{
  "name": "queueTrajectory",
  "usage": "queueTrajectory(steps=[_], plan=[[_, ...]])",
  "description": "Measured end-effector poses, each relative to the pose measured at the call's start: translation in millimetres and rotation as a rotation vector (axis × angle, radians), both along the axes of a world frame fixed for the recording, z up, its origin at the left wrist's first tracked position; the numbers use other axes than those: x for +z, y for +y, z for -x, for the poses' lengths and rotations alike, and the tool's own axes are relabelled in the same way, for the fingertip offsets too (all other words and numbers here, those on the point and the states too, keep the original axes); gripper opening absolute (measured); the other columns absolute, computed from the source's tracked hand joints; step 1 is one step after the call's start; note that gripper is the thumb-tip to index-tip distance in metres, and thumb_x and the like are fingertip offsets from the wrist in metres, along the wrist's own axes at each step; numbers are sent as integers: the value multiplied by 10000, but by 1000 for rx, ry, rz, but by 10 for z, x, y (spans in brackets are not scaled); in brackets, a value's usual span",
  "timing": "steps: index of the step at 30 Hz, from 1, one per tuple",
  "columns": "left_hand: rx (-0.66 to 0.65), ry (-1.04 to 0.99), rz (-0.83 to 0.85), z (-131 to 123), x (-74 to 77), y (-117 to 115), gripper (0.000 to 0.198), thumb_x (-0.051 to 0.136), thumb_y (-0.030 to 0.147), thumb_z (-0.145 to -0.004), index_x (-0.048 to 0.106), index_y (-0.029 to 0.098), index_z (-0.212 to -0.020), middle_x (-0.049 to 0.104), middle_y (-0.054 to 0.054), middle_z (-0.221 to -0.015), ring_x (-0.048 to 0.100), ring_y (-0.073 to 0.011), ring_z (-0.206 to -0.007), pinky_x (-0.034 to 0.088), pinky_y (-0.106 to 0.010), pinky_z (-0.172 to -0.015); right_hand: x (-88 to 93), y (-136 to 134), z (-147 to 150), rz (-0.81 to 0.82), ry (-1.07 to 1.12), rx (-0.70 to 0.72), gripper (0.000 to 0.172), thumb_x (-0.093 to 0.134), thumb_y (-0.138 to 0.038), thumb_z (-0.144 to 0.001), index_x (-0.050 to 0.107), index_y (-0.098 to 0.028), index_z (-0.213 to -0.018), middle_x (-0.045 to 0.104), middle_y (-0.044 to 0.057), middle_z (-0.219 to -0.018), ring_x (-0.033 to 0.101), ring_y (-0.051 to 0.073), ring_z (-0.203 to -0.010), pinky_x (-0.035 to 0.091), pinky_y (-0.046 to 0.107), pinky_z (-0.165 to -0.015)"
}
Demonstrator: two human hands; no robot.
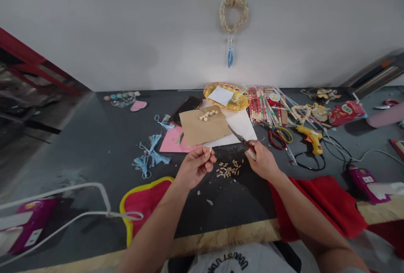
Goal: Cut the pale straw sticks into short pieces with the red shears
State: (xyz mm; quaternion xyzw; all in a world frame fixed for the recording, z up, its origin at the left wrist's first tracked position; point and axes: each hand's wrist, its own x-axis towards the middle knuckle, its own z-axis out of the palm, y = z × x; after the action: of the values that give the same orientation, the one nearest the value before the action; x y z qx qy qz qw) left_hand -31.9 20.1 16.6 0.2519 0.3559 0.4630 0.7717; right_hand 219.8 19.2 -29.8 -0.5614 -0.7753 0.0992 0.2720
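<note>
My left hand [197,165] pinches a small pale wooden piece [211,150] between thumb and fingertips, over the dark table. Closed around a light grey handle, my right hand [263,159] holds a knife [237,134] whose narrow dark blade points up and left, over the edge of the white paper [246,127]. Between and just below the hands lies a loose pile of short cut wooden pieces [229,169]. Beyond them, a brown card [202,127] bears a small cluster of joined wooden pieces [208,115]. The two hands are apart.
Blue tassels [153,151] and pink paper [170,140] lie left. A yellow basket [210,87], wrapped sticks [261,106], scissors [277,138] and a yellow glue gun [312,138] with its cord stand right and behind. Red cloth [322,201] drapes over the front edge. A heart-shaped wreath [222,14] hangs on the wall.
</note>
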Motion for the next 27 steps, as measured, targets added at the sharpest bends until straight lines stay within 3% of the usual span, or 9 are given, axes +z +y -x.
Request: queueTrajectory(steps=[4,10,15,18,21,24,27], plan=[[1,53,-23,-10,-23,-1,242,809,279,-667,654,121,-764,651,-10,-616,507,-37,-435,401,-149,-440,52,0,5,30,18,-11,160,474,-237,-890,523,-192,-1035,653,114,-978,628,256,-931,515,391,-818],[34,129,-47,-43,-65,-7,251,803,302,-671,654,125,-769,666,-15,-629,520,-52,-445,413,-165,-443,80,-2,14,49,-39,180,88,510,-183,-870,560,-190,-942,609,131,-1238,563,261,-1102,470,440,-934],[57,170,-53,-67,-50,-13,270,812,314,-657,654,124,-767,682,-22,-653,523,-54,-450,418,-168,-451,115,-56,70,17,-122,139,138,522,-181,-865,581,-184,-989,592,115,-1293,544,274,-1114,462,444,-906],[74,156,-51,-67,-28,-10,267,811,317,-658,652,125,-754,676,-19,-641,515,-55,-444,417,-174,-450,148,-74,93,-9,-66,106,89,528,-203,-867,588,-194,-932,621,113,-1249,553,274,-1102,452,444,-909],[96,138,-42,-62,-4,-5,267,816,314,-652,651,127,-747,669,-10,-629,509,-51,-440,415,-171,-448,180,-58,74,25,200,-34,101,522,-278,-884,582,-198,-896,675,107,-1088,607,246,-1010,478,406,-883],[95,124,-34,-61,6,-3,271,819,314,-646,649,127,-745,665,-8,-623,506,-50,-438,415,-168,-447,225,-32,32,140,644,-159,159,554,-364,-866,552,-210,-904,677,89,-1041,642,230,-962,512,378,-822],[90,128,-40,-60,2,-5,271,813,320,-653,649,124,-745,662,-9,-622,505,-48,-435,416,-166,-445,288,-38,8,370,1138,12,199,592,-389,-848,527,-252,-976,642,77,-1176,646,232,-1012,525,400,-814]])
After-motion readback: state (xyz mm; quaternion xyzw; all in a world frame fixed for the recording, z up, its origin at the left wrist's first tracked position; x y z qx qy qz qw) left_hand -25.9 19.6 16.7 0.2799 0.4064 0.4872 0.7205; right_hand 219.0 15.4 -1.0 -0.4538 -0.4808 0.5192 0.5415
